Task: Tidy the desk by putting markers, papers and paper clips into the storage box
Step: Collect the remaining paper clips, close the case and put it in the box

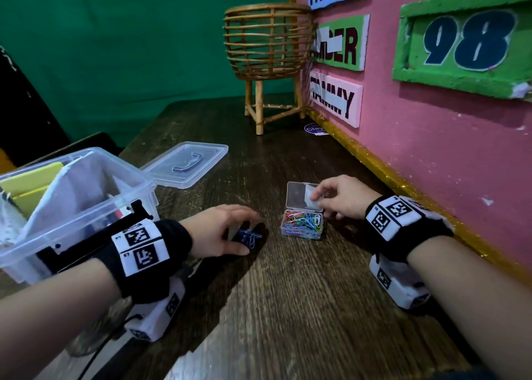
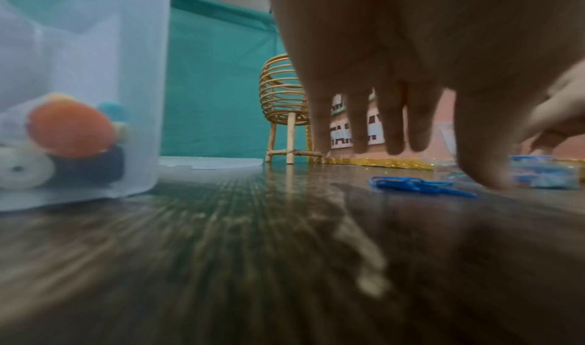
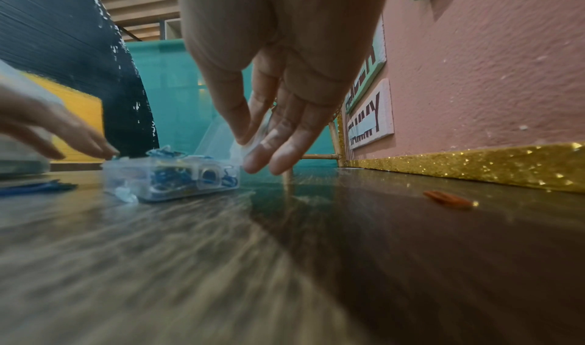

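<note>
The left hand (image 1: 221, 230) is hovering low over a small heap of blue paper clips (image 1: 249, 237) lying on the wooden counter (image 1: 302, 307), its fingers spread and curved down around them; in the left wrist view the fingertips are hanging just above the surface, the thumb is reaching down beside the clips (image 2: 417, 186), and nothing is being held. The right hand (image 1: 342, 197) is pinching the raised clear lid of the small paper clip case (image 1: 302, 221) between thumb and fingers, the case sitting open and full of coloured clips near the middle of the counter. In the right wrist view the thumb and fingers (image 3: 269, 135) are closing on the lid's thin edge.

The clear storage box (image 1: 86, 195) is standing at the counter's left edge, already holding yellow pads, white paper and markers, and its lid (image 1: 187, 163) is lying flat just behind it. A rattan basket stand (image 1: 267, 63) is standing at the far right corner against the pink board (image 1: 431, 149), whose gold glitter strip is running along the right edge. A small orange scrap (image 3: 446, 200) is lying near that strip. Bare wood is stretching between the two hands and toward the near edge.
</note>
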Action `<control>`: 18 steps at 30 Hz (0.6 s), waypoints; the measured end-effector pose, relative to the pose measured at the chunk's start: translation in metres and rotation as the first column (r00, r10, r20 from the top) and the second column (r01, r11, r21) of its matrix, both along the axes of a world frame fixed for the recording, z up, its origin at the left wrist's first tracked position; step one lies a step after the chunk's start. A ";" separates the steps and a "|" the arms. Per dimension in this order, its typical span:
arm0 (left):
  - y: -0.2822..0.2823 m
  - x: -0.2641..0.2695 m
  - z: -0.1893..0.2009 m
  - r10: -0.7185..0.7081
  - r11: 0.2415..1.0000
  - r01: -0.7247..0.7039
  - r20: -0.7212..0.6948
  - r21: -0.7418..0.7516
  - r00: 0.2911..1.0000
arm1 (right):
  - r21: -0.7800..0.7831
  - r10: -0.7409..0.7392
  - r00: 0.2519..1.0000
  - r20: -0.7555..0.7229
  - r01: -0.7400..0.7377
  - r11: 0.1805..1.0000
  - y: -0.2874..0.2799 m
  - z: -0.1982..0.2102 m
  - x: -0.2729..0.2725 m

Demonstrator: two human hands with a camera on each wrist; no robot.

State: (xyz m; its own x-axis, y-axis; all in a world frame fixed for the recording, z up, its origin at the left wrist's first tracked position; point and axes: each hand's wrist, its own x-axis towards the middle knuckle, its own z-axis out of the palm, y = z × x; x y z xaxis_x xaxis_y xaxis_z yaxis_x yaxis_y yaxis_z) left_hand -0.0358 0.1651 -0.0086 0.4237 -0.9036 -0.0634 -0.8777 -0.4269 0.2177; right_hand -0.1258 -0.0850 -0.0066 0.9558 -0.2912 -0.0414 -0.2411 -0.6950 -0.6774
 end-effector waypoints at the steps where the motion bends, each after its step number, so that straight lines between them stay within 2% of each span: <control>1: 0.000 0.000 0.000 0.019 0.999 -0.018 -0.013 0.052 1.000 | -0.002 0.000 1.000 -0.001 0.000 1.000 0.000 -0.001 0.000; 4: -0.006 -0.003 0.001 0.038 0.991 -0.038 -0.003 0.126 0.999 | 0.009 -0.001 1.000 0.016 0.001 1.000 -0.001 -0.002 0.001; 9: -0.021 0.000 0.003 0.121 0.993 -0.121 -0.069 0.005 0.990 | 0.068 0.013 1.000 0.010 -0.013 0.998 -0.001 -0.003 0.003; 18: -0.039 0.004 0.005 0.176 0.984 -0.175 -0.037 0.032 0.984 | 0.074 0.021 1.000 0.012 -0.022 0.997 -0.001 -0.004 0.003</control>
